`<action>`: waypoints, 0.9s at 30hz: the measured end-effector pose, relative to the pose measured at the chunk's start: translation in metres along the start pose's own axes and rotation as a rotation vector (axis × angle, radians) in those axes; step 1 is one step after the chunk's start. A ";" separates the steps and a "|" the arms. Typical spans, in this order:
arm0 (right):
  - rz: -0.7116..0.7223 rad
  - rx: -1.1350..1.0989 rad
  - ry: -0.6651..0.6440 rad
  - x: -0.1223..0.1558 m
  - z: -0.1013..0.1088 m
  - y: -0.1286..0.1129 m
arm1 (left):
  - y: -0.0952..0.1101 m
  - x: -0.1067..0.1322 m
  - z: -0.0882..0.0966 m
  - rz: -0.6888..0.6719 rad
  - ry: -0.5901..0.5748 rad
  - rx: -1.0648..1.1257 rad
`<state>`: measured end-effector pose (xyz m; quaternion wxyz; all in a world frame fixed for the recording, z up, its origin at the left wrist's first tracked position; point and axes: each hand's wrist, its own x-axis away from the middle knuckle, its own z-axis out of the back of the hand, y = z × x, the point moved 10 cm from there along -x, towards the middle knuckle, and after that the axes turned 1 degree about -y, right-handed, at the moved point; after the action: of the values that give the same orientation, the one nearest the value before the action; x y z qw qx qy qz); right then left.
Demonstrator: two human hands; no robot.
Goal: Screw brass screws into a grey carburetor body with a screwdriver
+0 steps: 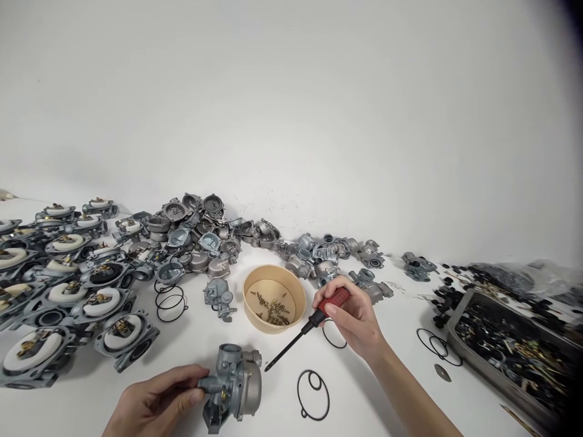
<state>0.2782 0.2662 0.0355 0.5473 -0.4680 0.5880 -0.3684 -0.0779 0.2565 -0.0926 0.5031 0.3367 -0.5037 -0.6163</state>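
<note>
My left hand (157, 400) is closed around a grey metal carburetor body (234, 385) and holds it on the white table near the front edge. My right hand (353, 315) grips a screwdriver with a red handle (334, 301); its black shaft (291, 347) slants down to the left, with the tip just right of the carburetor and apart from it. A tan round bowl (273, 297) holding several small brass screws sits just behind the two hands.
Carburetor bodies with white floats (64, 291) crowd the left. A heap of metal bowl covers (200, 233) and castings (328, 255) lies behind the bowl. Black rubber O-rings (313, 394) lie loose on the table. A grey tray of dark small parts (510, 346) stands at right.
</note>
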 end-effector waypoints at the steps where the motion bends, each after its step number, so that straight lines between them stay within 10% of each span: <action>1: -0.001 0.006 -0.003 0.000 -0.001 0.001 | 0.001 0.000 0.000 0.009 -0.002 0.009; 27: 0.042 0.181 -0.112 0.001 -0.005 -0.007 | 0.002 0.000 -0.019 0.028 -0.112 0.172</action>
<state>0.2740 0.2630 0.0424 0.6270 -0.4240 0.5305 -0.3816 -0.0597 0.2511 -0.0962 0.4516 0.3366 -0.5868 -0.5817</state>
